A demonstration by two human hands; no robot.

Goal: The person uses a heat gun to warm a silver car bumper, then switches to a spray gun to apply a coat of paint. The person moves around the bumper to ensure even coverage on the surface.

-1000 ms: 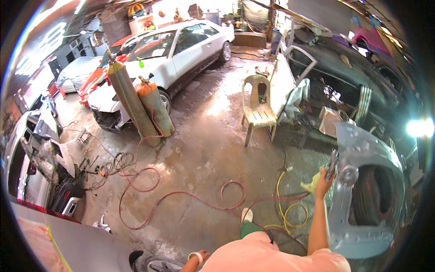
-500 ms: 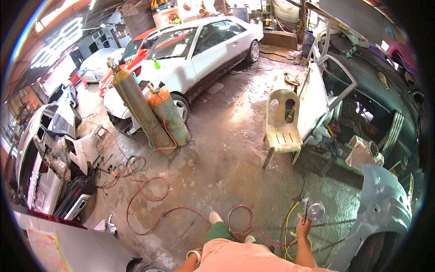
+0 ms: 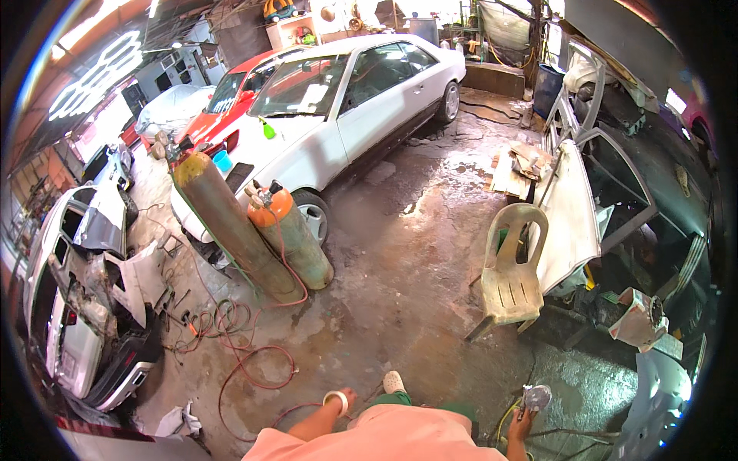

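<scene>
At the lower right, my right hand [image 3: 520,425] is closed around a spray gun [image 3: 536,398] with a clear rounded cup. A yellow hose [image 3: 503,424] runs beside that hand. My left hand [image 3: 348,395] hangs at the lower middle, its fingers loosely apart, with nothing visible in them. Around the left wrist sits a pale ring [image 3: 335,399], either a band or a tape roll. Just right of the spray gun, a grey-blue car body panel [image 3: 657,399] stands at the lower right edge.
Two gas cylinders [image 3: 231,223] stand ahead on the left, before a white car [image 3: 384,104]. A red hose [image 3: 265,349] loops over the wet floor. A plastic chair [image 3: 511,288] stands by a detached car door [image 3: 569,223] on the right. Car bodies [image 3: 77,330] line the left.
My view has moved forward, with the chair and cylinders nearer. My left arm has swung forward, showing the hand. My right hand keeps the spray gun, now lower in the view.
</scene>
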